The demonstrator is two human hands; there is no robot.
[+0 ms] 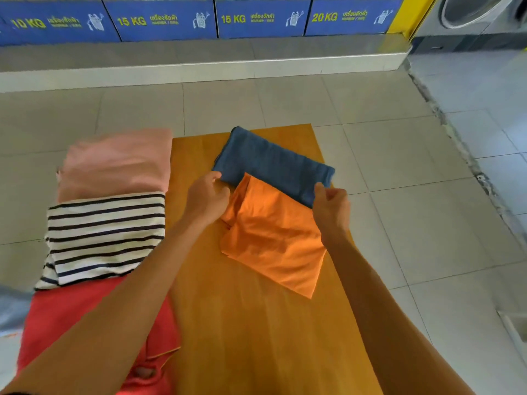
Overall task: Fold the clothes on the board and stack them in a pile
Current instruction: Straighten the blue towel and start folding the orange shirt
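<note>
A wooden board [256, 323] lies on the tiled floor. On its far half a folded orange garment [273, 240] lies flat, and a folded blue garment [271, 163] overlaps its far edge. My left hand [206, 199] pinches the blue garment's near left corner. My right hand [332, 208] pinches its near right corner. Left of the board lie a folded pink garment [117, 163], a black-and-white striped garment [105, 235] and a red garment [85, 320], in a row from far to near.
Grey floor tiles [413, 223] surround the board. A raised white step [199, 69] runs across the far side, with blue washing machine panels [165, 21] above it. A grey machine with a round door [473, 12] stands at the far right.
</note>
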